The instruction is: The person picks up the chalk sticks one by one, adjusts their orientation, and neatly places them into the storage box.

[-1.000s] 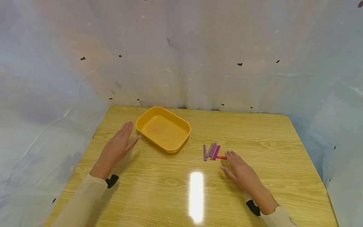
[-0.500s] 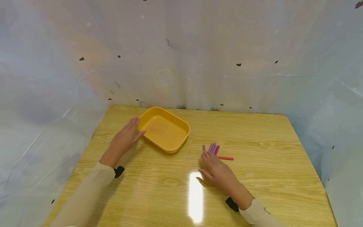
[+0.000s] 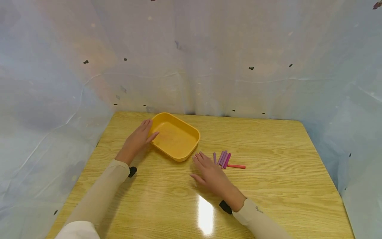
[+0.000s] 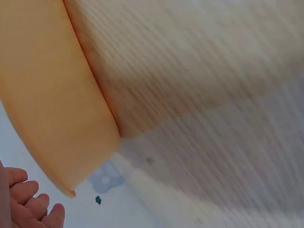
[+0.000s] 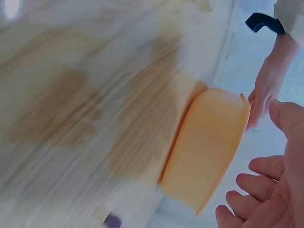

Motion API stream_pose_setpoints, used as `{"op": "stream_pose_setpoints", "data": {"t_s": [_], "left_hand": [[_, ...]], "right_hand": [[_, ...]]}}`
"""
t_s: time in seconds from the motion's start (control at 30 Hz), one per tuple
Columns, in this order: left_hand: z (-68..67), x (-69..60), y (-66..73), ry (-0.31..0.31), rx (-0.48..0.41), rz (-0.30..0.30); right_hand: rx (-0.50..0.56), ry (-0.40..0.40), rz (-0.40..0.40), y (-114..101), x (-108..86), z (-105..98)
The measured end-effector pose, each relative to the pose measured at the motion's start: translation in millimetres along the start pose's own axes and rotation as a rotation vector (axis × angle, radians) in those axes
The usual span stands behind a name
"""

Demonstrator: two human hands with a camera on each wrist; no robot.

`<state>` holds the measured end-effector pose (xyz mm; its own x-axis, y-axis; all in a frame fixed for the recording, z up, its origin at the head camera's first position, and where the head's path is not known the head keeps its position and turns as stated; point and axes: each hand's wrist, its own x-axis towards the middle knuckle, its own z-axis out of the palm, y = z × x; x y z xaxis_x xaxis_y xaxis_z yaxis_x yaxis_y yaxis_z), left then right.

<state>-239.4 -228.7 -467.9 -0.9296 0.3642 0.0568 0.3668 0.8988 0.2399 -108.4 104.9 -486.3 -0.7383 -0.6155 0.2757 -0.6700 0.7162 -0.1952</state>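
A yellow rectangular tray stands at the back left of the table, with nothing inside it. My left hand is at its left end, fingers straight and thumb over the rim; whether it touches cannot be told. The left wrist view shows the tray's outer wall with fingertips beside it. My right hand hovers near the tray's front right corner, fingers extended and holding nothing. Behind it lie several slim purple and magenta sticks. A red stick lies crosswise to their right.
The wood-grain table extends right and forward of the tray. A pale sheet hangs along its back and sides. A bright reflection shows on the tabletop near the front. Black bands sit at both wrists.
My right hand has moved left, off the red stick and past the purple ones towards the tray. My left hand has moved right and farther back, up to the tray's left end.
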Motion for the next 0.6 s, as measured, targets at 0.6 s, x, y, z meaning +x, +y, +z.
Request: {"op": "stream_pose_setpoints", "data": {"t_s": [0.6], "left_hand": [[19.4, 27.2, -3.8, 0.005, -0.093, -0.053]], "right_hand": [[-0.126, -0.001, -0.027, -23, 27.4, 26]]}}
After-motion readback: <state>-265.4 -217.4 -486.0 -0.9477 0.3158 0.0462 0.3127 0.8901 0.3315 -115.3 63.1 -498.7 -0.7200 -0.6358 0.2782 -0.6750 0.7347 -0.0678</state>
